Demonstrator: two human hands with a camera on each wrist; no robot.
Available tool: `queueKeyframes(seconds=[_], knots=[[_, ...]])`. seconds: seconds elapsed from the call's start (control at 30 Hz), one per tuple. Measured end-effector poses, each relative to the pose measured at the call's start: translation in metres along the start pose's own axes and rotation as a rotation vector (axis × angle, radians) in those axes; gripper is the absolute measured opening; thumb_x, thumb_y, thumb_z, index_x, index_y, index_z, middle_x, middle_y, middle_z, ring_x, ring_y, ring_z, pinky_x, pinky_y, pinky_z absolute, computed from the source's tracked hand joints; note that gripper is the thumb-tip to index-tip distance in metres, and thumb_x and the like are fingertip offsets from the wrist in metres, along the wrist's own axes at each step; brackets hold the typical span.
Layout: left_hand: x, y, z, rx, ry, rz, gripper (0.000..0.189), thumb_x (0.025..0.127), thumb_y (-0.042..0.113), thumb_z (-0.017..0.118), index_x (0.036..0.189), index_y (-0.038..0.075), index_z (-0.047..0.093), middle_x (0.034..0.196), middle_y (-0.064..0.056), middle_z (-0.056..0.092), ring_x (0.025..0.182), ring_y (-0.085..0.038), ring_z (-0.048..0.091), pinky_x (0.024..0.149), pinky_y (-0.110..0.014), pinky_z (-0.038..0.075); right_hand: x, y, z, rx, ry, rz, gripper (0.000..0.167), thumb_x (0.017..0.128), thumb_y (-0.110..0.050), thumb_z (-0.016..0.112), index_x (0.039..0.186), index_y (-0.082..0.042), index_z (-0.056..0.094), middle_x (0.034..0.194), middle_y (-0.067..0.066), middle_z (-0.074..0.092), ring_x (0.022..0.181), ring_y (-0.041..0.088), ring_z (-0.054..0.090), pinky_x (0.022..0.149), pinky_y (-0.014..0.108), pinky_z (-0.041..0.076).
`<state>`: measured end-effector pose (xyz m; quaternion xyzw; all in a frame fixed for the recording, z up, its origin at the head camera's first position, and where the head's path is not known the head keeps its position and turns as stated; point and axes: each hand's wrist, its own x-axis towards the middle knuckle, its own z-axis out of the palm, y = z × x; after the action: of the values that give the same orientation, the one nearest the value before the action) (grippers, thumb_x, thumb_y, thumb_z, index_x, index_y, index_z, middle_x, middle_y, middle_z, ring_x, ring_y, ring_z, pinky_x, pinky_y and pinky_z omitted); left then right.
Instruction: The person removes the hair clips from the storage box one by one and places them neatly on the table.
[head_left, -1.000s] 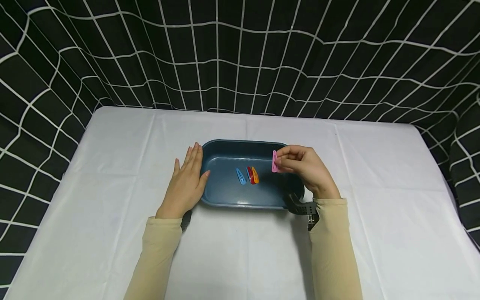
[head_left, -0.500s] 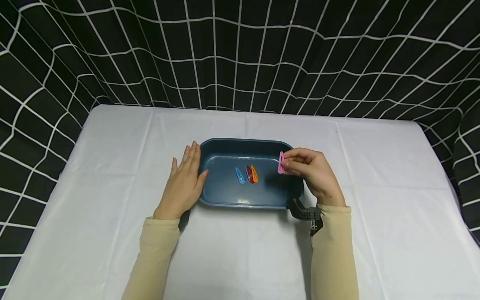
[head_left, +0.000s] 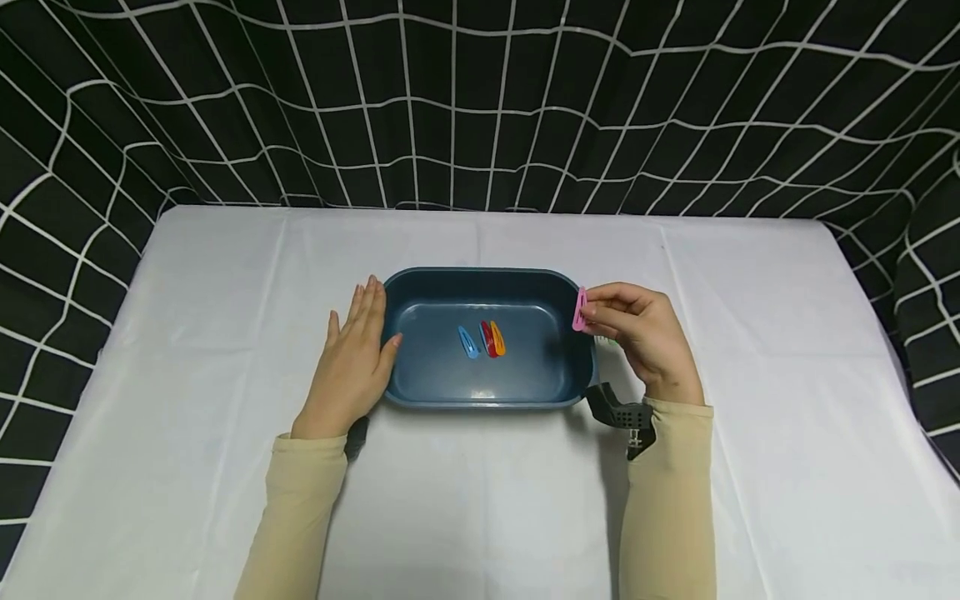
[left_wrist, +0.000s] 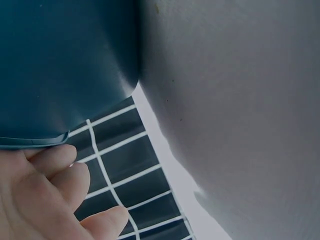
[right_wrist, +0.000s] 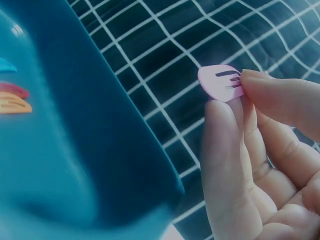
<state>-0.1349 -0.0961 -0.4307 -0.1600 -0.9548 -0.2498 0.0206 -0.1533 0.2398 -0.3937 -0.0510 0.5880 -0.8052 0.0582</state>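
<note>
My right hand [head_left: 647, 337] pinches a pink snap hair clip [head_left: 580, 309] between thumb and fingers, held upright at the right rim of a dark blue plastic tub [head_left: 480, 405]. In the right wrist view the pink hair clip [right_wrist: 220, 83] is apart from the tub wall. Inside the tub lie a light blue hair clip [head_left: 468, 342], a red one [head_left: 487, 339] and an orange one [head_left: 498, 339]. Red and orange touch; a blue edge shows beside the red. Straight fingers of my left hand [head_left: 348, 358] rest against the tub's left side.
A white cloth [head_left: 480, 500] covers the table under the tub. Dark fabric with a white grid [head_left: 465, 100] stands behind the table and at both sides. A black strap [head_left: 618, 412] is on my right wrist, close to the tub's front right corner.
My right hand has carried the pink hair clip rightward, from above the tub's inside to its right rim. The left hand stays against the tub, and the head view has shifted slightly.
</note>
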Motion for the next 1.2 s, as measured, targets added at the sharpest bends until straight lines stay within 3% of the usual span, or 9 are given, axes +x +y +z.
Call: queueKeyframes(seconds=[0.27, 0.77, 1.0, 1.2], knots=[[0.0, 0.0, 0.0, -0.004, 0.0, -0.001, 0.064, 0.101, 0.027, 0.043, 0.149, -0.004, 0.014, 0.156, -0.014, 0.008, 0.143, -0.028, 0.007, 0.108, -0.061, 0.009, -0.004, -0.005, -0.011, 0.018, 0.081, 0.023, 0.026, 0.086, 0.018, 0.054, 0.085, 0.0, 0.073, 0.081, 0.008, 0.07, 0.068, 0.016, 0.068, 0.067, 0.028, 0.055], [0.001, 0.0, 0.0, -0.008, 0.005, -0.005, 0.063, 0.101, 0.027, 0.043, 0.148, -0.004, 0.015, 0.156, -0.014, 0.009, 0.143, -0.029, 0.008, 0.107, -0.061, 0.01, -0.01, -0.006, -0.034, 0.079, 0.161, 0.009, 0.021, 0.086, 0.017, 0.055, 0.085, 0.004, 0.072, 0.08, 0.011, 0.07, 0.07, 0.017, 0.067, 0.066, 0.027, 0.055], [0.0, 0.0, -0.001, -0.014, 0.001, -0.01, 0.063, 0.101, 0.027, 0.043, 0.148, -0.004, 0.014, 0.156, -0.014, 0.009, 0.143, -0.029, 0.008, 0.108, -0.06, 0.008, -0.014, -0.001, -0.049, 0.032, 0.233, 0.069, 0.014, 0.084, 0.012, 0.062, 0.084, 0.002, 0.073, 0.081, 0.008, 0.07, 0.068, 0.015, 0.067, 0.066, 0.024, 0.054], [0.001, 0.0, 0.0, -0.016, 0.0, -0.009, 0.063, 0.101, 0.027, 0.043, 0.148, -0.004, 0.014, 0.156, -0.014, 0.009, 0.143, -0.028, 0.007, 0.108, -0.06, 0.008, -0.016, 0.008, -0.062, 0.058, 0.274, 0.129, 0.017, 0.084, 0.013, 0.06, 0.084, 0.001, 0.073, 0.081, 0.007, 0.071, 0.068, 0.014, 0.068, 0.064, 0.023, 0.054]])
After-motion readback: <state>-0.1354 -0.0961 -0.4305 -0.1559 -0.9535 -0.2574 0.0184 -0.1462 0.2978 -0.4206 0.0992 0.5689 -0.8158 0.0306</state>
